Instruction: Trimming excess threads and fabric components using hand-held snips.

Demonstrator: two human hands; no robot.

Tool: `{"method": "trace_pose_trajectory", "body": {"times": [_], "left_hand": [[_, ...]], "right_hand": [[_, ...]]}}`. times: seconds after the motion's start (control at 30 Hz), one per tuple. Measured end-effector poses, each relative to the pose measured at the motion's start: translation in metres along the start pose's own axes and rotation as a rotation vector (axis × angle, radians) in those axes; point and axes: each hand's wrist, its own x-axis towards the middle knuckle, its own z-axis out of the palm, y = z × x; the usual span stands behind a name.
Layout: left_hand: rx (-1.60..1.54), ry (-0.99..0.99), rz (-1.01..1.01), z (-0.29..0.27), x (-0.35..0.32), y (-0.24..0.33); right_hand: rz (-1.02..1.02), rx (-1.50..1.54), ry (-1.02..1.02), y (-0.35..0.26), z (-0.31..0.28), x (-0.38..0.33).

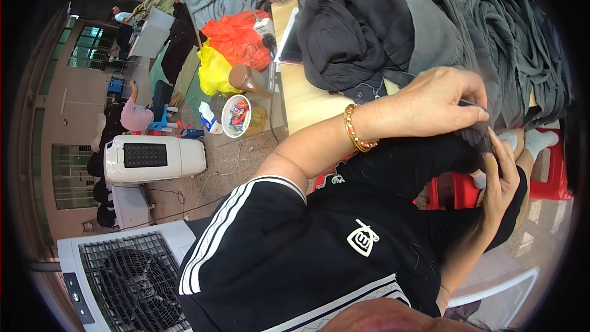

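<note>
My left hand (pixel 439 101), with a beaded bracelet at the wrist, is closed in a pinch on a dark grey garment (pixel 473 134) above my lap. A thin dark bit shows between its thumb and forefinger; its kind cannot be made out. Just below, my right hand (pixel 501 178) has its thumb and fingers closed on the same cloth's lower edge. Beyond the hands, a heap of grey garments (pixel 491 31) hangs over the table. A bundled darker garment (pixel 344 31) lies to its left, with small eyelets along one edge.
The wooden tabletop (pixel 307 107) holds a phone (pixel 292 46). To its left are a tub of small wrapped items (pixel 236 115), a brown cup (pixel 246 79), and yellow (pixel 215 71) and red (pixel 236 37) bags. Air coolers (pixel 153 158) stand at left. Red stools (pixel 550 172) and a person's socked feet (pixel 541 141) are at right.
</note>
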Motion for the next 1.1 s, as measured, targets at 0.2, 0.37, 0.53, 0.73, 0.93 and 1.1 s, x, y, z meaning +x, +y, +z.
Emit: {"method": "trace_pose_trajectory", "body": {"times": [0.2, 0.37, 0.53, 0.73, 0.93, 1.1], "left_hand": [[-0.210, 0.035, -0.205, -0.008, -0.011, 0.005], [-0.346, -0.060, -0.159, -0.016, -0.001, -0.010], [-0.383, -0.062, -0.136, -0.013, -0.003, -0.014], [-0.357, -0.020, -0.136, -0.019, -0.003, -0.022], [-0.354, -0.032, -0.122, -0.021, -0.004, -0.025], [-0.328, -0.038, -0.109, -0.020, -0.003, -0.024]], "right_hand": [[-0.031, 0.030, 0.003, -0.013, 0.014, 0.009], [-0.177, 0.057, 0.066, 0.001, 0.017, 0.009], [-0.147, 0.089, 0.111, 0.000, 0.023, 0.006], [-0.134, 0.112, 0.115, -0.003, 0.024, 0.008], [-0.159, 0.116, 0.104, -0.002, 0.023, 0.010], [-0.174, 0.072, 0.128, -0.004, 0.027, 0.013]]}}
